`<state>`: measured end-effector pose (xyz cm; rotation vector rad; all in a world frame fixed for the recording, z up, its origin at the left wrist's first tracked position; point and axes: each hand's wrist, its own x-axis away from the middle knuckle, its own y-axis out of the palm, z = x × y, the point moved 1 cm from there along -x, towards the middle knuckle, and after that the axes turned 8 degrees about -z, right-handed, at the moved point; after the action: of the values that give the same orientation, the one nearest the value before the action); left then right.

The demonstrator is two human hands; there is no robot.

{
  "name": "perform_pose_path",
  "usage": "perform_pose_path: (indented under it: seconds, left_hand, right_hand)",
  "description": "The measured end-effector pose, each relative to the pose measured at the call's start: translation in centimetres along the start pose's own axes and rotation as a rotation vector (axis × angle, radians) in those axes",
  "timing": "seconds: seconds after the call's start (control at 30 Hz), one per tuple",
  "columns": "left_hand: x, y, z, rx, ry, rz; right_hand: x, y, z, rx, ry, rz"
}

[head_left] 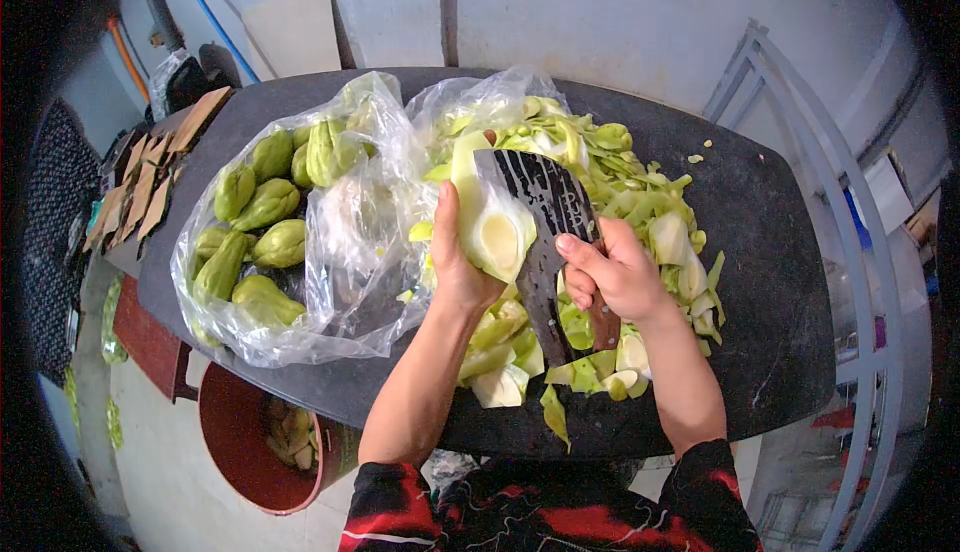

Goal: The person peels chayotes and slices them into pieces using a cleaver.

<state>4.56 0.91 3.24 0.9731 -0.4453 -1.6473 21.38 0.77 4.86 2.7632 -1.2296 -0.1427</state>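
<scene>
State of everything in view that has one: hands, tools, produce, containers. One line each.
Left hand: closed around the held chayote
Held chayote: cut open, pale inside showing
Right hand: closed on the knife handle
Knife: in hand, dark blade marked with pale streaks
Whole chayotes: uncut, skins on, bagged
Plastic bag: open, crumpled
Cut pieces: heaped loose
Red bucket: open, some pieces inside

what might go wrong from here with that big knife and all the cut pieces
The knife is close against the chayote held up in the left hand, so a slip might cut that hand. The loose pile of cut pieces reaches toward the near edge of the table, so some could get knocked off.
</scene>
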Motion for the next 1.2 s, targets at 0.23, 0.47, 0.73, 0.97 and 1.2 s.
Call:
perform_pose_path:
  seconds: [0.23,0.47,0.73,0.97,1.2]
  left_hand:
    - [0.5,-0.8,-0.6,0.010,-0.078,0.095]
    - [-0.1,-0.6,-1.0,-0.005,-0.092,0.209]
    - [-1.0,-2.4,0.1,-0.062,0.023,0.292]
    - [-1.4,-3.5,-0.2,0.400,-0.091,0.124]
    - [-0.8,-1.8,-2.9,0.090,-0.254,0.273]
  right_hand:
    - [-0.3,0.7,0.9,-0.061,-0.020,0.070]
    - [-0.5,0.6,0.9,-0.039,-0.018,0.094]
    - [-0.6,-0.3,0.1,-0.510,0.063,0.274]
    - [-0.2,-2.7,-0.7,0.312,-0.097,0.446]
    - [0.2,-2.7,-1.3,0.480,-0.078,0.601]
